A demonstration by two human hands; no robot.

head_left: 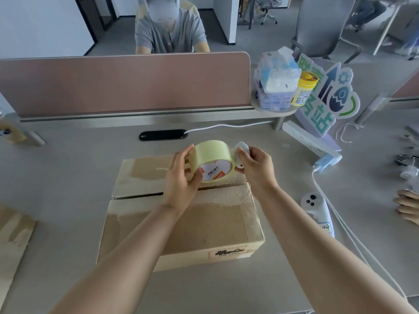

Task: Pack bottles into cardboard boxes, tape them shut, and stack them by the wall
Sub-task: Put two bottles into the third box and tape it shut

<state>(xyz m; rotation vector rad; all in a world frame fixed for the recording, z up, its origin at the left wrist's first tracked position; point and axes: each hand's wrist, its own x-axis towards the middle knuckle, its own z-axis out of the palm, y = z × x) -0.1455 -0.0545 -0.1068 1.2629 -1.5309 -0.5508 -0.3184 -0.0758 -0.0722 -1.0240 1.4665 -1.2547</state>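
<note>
A cardboard box sits on the desk in front of me, its two top flaps folded down with a narrow gap between them. Above the gap I hold a roll of pale yellow tape. My left hand grips the roll's left side. My right hand is at the roll's right side and holds a small white object against it. No bottles are visible.
A pink divider runs along the desk's back, with a person seated behind it. At the right lie a white controller, a power strip with cables, and another person's hand. Another cardboard piece lies at the left.
</note>
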